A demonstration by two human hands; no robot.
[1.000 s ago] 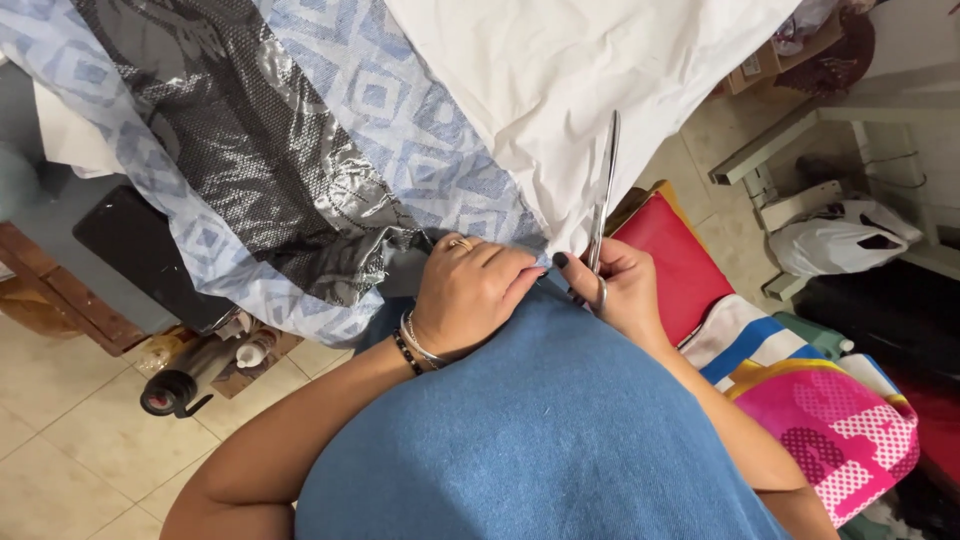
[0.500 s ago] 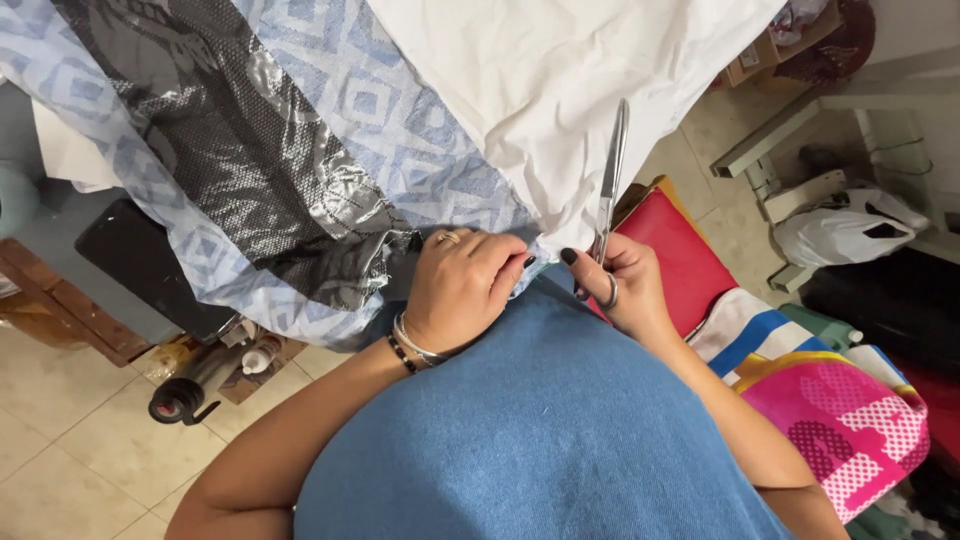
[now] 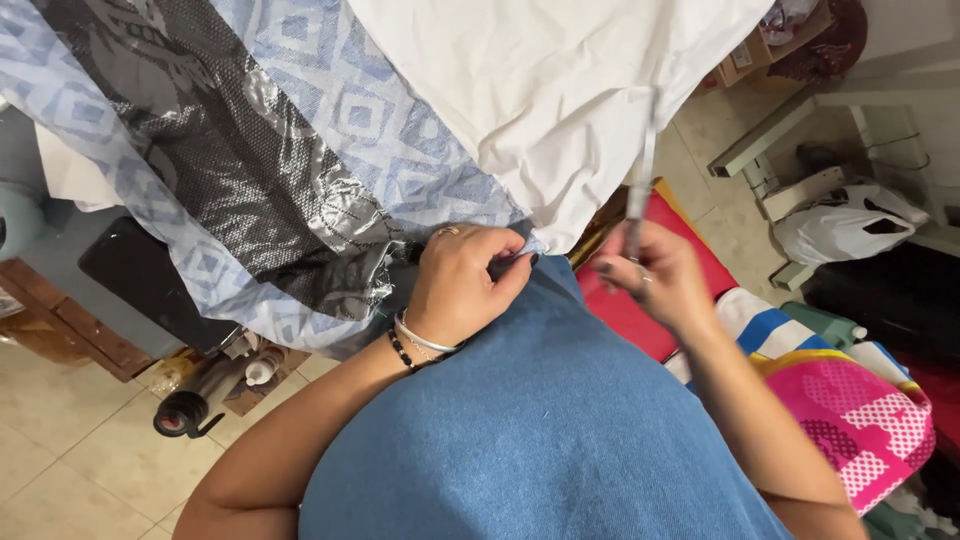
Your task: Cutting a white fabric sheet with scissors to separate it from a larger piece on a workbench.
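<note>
Left hand [image 3: 462, 285] fingers pinched shut on the near edge of blue patterned fabric [image 3: 360, 120], right at the tabletop's near edge, just beside the white cloth [image 3: 540, 90]. Right hand [image 3: 655, 280], blurred, closed around scissors [image 3: 640, 185] with blades pointing far, up over the white cloth. Shiny black mesh fabric [image 3: 230, 170] lies left on the blue fabric. Red cushion [image 3: 640, 310] below the right hand; tape roll [image 3: 180, 412] on the floor, near left.
</note>
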